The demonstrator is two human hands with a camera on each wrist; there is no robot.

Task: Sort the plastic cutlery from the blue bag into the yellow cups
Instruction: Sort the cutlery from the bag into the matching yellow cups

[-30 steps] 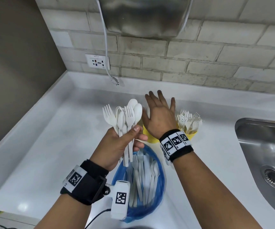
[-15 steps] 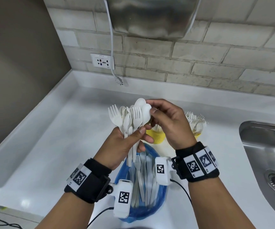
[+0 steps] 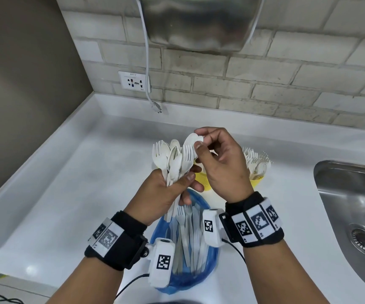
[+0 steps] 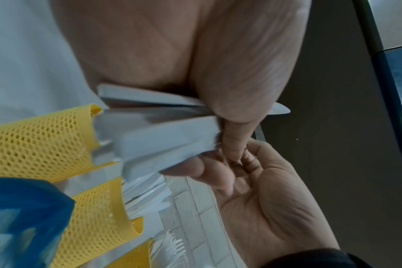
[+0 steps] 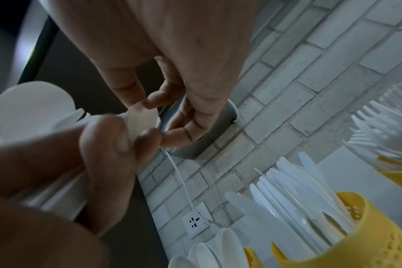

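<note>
Right hand [image 3: 223, 165] has swung back and now pinches a spoon bowl [image 3: 193, 139]
Left hand [image 3: 166, 189] grips the light, slippery cutlery bundle [image 3: 172, 161]; draw spoons by the bowl

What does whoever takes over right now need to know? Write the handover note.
Left hand: grips a mixed bunch of forks and spoons, heads up.
Right hand: pinches the bowl of one spoon at the top of that bunch.
Yellow cups behind the hands already hold spoons, knives and forks, one kind each.
Blue bag in front still holds more cutlery.
Left: sort the held bunch, then empty the bag.
</note>
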